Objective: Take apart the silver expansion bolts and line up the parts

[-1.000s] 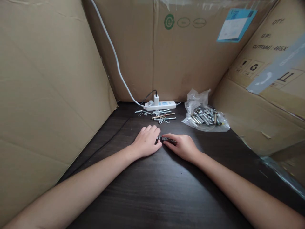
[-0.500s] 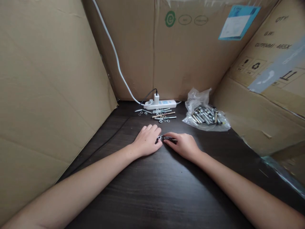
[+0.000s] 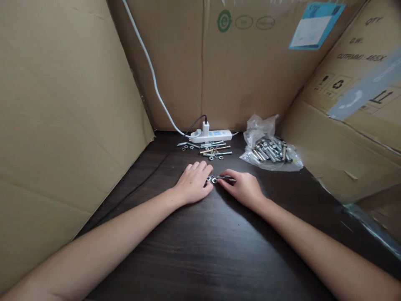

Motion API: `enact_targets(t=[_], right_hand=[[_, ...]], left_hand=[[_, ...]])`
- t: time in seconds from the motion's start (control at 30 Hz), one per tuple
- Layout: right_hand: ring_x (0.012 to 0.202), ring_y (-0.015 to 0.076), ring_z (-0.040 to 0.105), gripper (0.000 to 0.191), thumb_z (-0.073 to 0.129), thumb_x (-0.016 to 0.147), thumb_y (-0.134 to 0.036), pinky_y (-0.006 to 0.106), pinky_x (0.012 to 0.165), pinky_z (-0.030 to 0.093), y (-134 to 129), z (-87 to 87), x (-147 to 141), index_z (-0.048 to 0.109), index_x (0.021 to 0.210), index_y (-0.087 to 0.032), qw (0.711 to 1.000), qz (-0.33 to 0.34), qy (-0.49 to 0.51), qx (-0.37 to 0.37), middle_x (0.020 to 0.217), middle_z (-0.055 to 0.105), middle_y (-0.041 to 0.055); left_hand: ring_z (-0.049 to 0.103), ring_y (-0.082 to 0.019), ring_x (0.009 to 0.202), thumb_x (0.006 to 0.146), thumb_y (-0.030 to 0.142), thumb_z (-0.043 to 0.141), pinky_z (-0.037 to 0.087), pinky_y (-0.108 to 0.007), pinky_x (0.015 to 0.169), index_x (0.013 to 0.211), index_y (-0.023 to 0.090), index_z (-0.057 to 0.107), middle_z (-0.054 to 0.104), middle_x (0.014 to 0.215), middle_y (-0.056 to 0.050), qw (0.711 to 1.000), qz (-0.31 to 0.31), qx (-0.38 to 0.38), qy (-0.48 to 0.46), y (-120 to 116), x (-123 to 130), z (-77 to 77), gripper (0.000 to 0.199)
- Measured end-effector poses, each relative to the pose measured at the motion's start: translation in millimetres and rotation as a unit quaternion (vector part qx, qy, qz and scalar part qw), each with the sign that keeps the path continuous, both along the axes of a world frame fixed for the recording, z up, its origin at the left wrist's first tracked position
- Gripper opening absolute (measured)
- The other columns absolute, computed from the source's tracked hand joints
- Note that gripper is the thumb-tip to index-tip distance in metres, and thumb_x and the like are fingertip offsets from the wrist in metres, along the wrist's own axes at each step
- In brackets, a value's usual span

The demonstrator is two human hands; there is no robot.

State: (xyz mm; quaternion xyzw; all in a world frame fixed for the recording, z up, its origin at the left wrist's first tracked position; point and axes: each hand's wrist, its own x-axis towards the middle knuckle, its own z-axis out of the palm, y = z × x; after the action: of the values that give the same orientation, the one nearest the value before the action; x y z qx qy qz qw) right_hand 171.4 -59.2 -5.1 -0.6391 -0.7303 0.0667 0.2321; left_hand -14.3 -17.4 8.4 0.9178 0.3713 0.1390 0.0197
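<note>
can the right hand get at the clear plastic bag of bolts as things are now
Probably yes: the bag lies beyond the right hand, toward its own side, with bare tabletop between. That hand's fingers do hold a metal piece, though.

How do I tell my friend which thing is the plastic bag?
Find the back right of the dark table, by the cardboard boxes. The crinkly, see-through bag holds a heap of metal bolts; those near the white power strip lie loose.
</note>
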Motion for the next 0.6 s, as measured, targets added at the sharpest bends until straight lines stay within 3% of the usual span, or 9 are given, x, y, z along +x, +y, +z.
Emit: enact_targets(t=[0.1,0.33,0.6], right_hand=[[0.063,0.0167,0.064,0.021,0.052,0.083,-0.041,0.024,0.055,0.038,-1.0,1.0,0.2,0.065,0.090,-0.027,1.000,0.002,0.013,0.004,0.073,0.071,-0.0007],[0.057,0.0158,0.057,0.015,0.048,0.081,-0.033,0.024,0.054,0.034,-1.5,3.0,1.1,0.060,0.084,-0.024,1.000,0.008,0.004,0.002,0.064,0.064,-0.0005],[0.058,0.0162,0.057,0.019,0.042,0.089,-0.036,0.024,0.055,0.032,-1.3,4.4,0.5,0.057,0.094,-0.025,1.000,0.009,-0.007,-0.015,0.067,0.065,-0.0011]], left_hand=[[0.046,-0.021,0.091,0.084,0.025,0.047,0.036,-0.035,0.080,0.102,0.020,0.051,0.052,0.099,-0.005,0.999,-0.032,-0.010,-0.011,-0.3,-0.2,0.0,0.020],[0.046,-0.019,0.089,0.088,0.029,0.045,0.036,-0.033,0.079,0.093,0.020,0.051,0.052,0.094,-0.003,0.997,-0.062,-0.033,-0.020,2.8,-1.7,-2.8,0.011],[0.049,-0.019,0.090,0.087,0.030,0.050,0.039,-0.034,0.080,0.094,0.020,0.049,0.054,0.095,-0.002,0.996,-0.062,-0.047,-0.038,3.8,-1.1,-4.9,0.012]])
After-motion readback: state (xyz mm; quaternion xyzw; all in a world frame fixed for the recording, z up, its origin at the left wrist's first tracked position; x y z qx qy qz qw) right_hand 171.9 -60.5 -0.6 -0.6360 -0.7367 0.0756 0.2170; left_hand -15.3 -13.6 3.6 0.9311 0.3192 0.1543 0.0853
